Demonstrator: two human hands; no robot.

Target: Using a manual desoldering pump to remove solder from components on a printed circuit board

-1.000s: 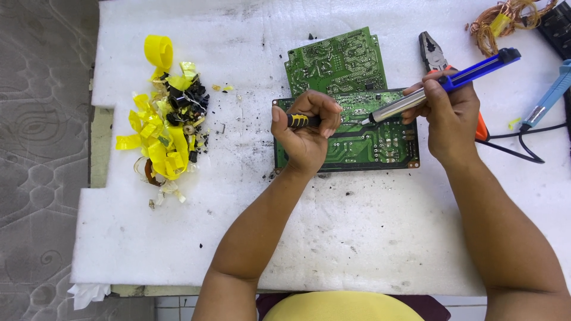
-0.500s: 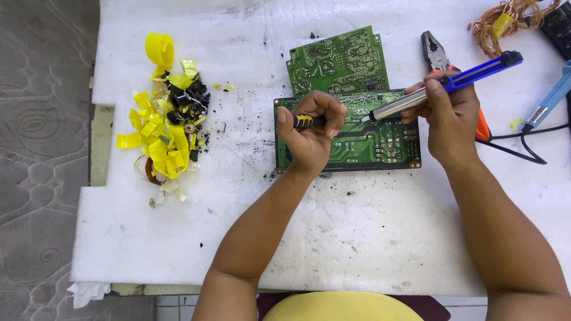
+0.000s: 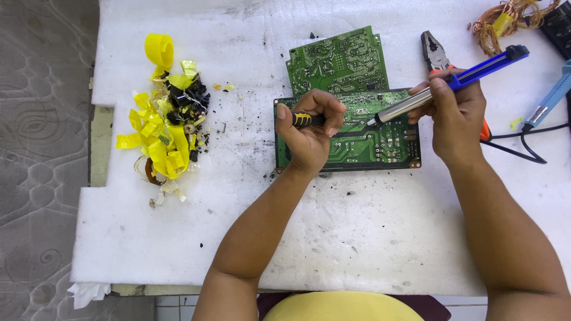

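Desoldering on the lower circuit board [image 3: 380, 145], which lies flat on the white foam surface [image 3: 357, 238].

Left hand [image 3: 309, 134]: fingers clamped on a black-and-yellow handled tool [image 3: 306, 119], wrist resting on the board. Right hand [image 3: 455, 119]: fingers wrapped tight round the blue solder sucker [image 3: 452, 83], held slanted, nozzle at the board. Judgement: keep both tips on one joint, wrists braced, nozzle seated squarely.
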